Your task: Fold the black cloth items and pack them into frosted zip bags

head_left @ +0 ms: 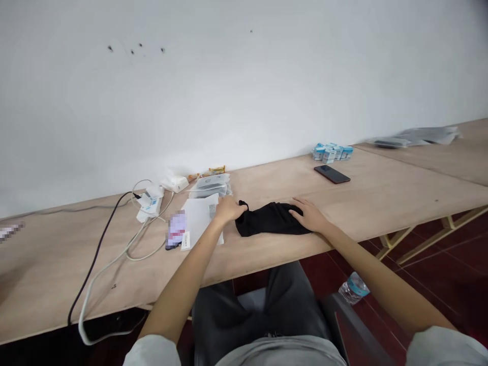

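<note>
Head view: wooden table against pale wall, dark red tiled floor below. Black cloth lies near the table's front edge, long axis running left to right, roughly along that edge. Right hand rests on its right end, fingers spread; left hand has thumb at its left end, grip cannot be told.

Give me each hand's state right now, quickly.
Left hand: closed, seemingly pinching the near-left end of the folded black cloth.
Right hand: open, fingers spread, resting on the cloth's right end.
</note>
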A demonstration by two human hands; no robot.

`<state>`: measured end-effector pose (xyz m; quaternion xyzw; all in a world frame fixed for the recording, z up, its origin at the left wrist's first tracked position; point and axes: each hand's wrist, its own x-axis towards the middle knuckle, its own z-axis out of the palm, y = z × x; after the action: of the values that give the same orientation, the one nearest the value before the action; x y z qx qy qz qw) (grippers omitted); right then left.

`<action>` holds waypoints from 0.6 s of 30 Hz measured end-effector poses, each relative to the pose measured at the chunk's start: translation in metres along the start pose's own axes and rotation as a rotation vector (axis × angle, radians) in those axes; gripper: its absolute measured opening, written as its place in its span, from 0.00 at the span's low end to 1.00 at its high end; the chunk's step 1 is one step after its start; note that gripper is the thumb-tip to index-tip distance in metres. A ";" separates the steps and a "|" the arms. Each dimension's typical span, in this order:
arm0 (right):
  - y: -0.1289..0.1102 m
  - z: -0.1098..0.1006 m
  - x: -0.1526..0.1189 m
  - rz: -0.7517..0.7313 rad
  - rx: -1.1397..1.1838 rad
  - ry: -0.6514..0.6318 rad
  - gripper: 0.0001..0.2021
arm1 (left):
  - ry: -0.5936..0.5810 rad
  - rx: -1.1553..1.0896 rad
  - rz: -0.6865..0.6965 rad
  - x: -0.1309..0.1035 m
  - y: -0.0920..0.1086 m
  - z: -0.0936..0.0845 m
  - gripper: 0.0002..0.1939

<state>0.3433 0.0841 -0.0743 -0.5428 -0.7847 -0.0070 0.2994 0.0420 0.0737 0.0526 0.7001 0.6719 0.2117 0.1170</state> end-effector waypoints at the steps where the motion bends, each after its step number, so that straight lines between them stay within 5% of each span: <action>1: 0.000 0.000 0.000 0.001 0.001 0.006 0.19 | -0.018 0.005 0.007 0.001 0.005 0.003 0.14; 9: -0.001 0.001 0.000 0.003 0.019 0.012 0.18 | -0.079 -0.024 0.212 -0.001 0.026 0.034 0.18; 14: -0.013 -0.008 0.000 0.002 0.063 0.059 0.17 | -0.031 -0.084 0.451 -0.018 0.002 0.036 0.13; 18: -0.059 -0.022 -0.001 -0.120 0.133 0.090 0.18 | 0.051 -0.040 0.406 -0.029 -0.025 0.034 0.12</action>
<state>0.3035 0.0518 -0.0377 -0.4728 -0.8003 0.0030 0.3688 0.0346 0.0507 0.0075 0.8131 0.5153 0.2620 0.0685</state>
